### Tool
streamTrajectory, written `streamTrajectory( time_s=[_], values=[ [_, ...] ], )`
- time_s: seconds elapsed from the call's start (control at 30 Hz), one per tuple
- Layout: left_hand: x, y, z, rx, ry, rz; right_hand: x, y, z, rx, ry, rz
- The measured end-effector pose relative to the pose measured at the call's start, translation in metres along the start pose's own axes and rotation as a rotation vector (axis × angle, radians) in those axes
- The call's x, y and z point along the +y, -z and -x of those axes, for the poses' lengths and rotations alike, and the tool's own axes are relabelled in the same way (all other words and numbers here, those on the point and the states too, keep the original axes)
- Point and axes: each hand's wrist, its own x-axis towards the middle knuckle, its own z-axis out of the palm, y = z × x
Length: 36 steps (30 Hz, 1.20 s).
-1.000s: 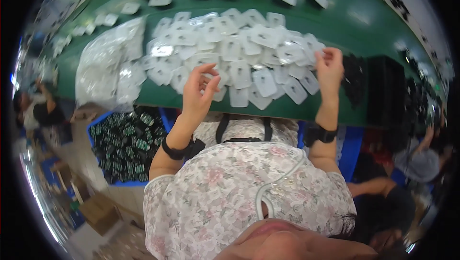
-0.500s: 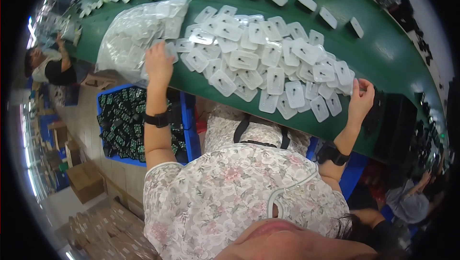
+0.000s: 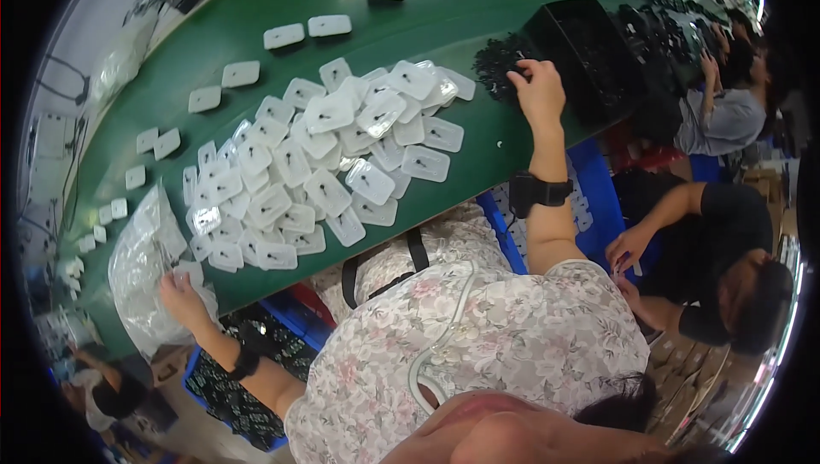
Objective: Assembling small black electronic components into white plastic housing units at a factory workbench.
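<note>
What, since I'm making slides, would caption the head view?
Left hand at a clear bag, right hand at small black parts.

So we're looking down at a green table (image 3: 478, 11) with a messy heap of white plastic pieces (image 3: 329, 193) sprawling over it. We're holding our left hand (image 3: 179, 296) right at the edge of a clear plastic bag (image 3: 141, 284), can't tell if it's gripping anything. Our right hand (image 3: 540, 95) is hanging at a pile of little black parts (image 3: 494, 58), fingers bent, beside a black box (image 3: 564, 45). Other white pieces (image 3: 284, 36) are sitting in a loose line behind the heap. Off to our right, a co-worker (image 3: 735, 216) is holding both hands close together.
</note>
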Motion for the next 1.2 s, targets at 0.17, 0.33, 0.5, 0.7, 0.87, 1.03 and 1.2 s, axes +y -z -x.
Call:
streamTrajectory(
  time_s=[0.17, 0.33, 0.5, 0.7, 0.87, 1.03, 1.2],
  values=[
    [0.028, 0.023, 0.008, 0.142, 0.028, 0.188, 0.001, -0.014, -0.001, -0.012, 0.024, -0.014],
    [0.079, 0.053, 0.016, 0.039, 0.251, 0.607, -0.002, -0.006, -0.001, 0.022, 0.018, -0.031],
    [0.152, 0.052, 0.038, -0.054, 0.061, 1.131, -0.028, 0.005, 0.002, 0.039, -0.107, -0.544],
    [0.246, 0.038, 0.064, -0.324, -0.082, 1.338, -0.120, 0.035, 0.037, -0.595, -0.075, -1.355],
    [0.278, 0.037, 0.071, -0.373, -0.233, 1.297, -0.162, 0.043, 0.067, -0.822, 0.189, -1.359],
    [0.280, 0.044, 0.077, -0.325, -0.311, 1.270, -0.183, 0.038, 0.090, -0.945, 0.125, -1.367],
    [0.271, 0.028, 0.076, -0.051, -0.506, 1.136, -0.191, 0.033, 0.097, -0.944, 0.265, -1.281]
  ],
)
